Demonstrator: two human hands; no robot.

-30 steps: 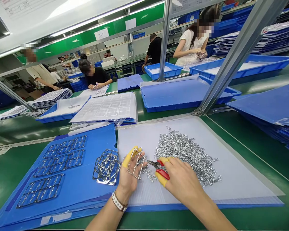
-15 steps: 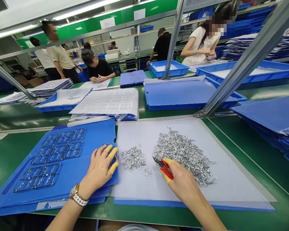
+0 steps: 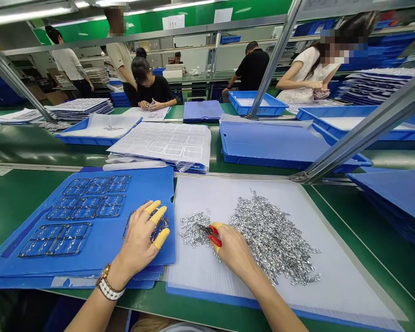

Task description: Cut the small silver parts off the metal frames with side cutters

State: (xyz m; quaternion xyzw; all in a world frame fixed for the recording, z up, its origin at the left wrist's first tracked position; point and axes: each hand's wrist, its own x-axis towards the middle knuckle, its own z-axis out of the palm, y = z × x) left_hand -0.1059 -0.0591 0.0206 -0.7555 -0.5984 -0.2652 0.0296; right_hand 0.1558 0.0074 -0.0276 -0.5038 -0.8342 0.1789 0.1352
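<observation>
Right hand (image 3: 233,253) closed around red-handled side cutters (image 3: 214,235), their long axis running left to tips at a small pile of metal pieces (image 3: 192,229); left hand (image 3: 137,237) open, yellow-capped fingers (image 3: 158,215) lying over a metal frame (image 3: 160,226).

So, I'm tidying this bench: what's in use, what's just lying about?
In use: red-handled side cutters in the right hand; metal fret under the left hand; cut metal pieces on the white sheet.
Lying about: metal frames on the blue sheet; stacked formed trays.
</observation>
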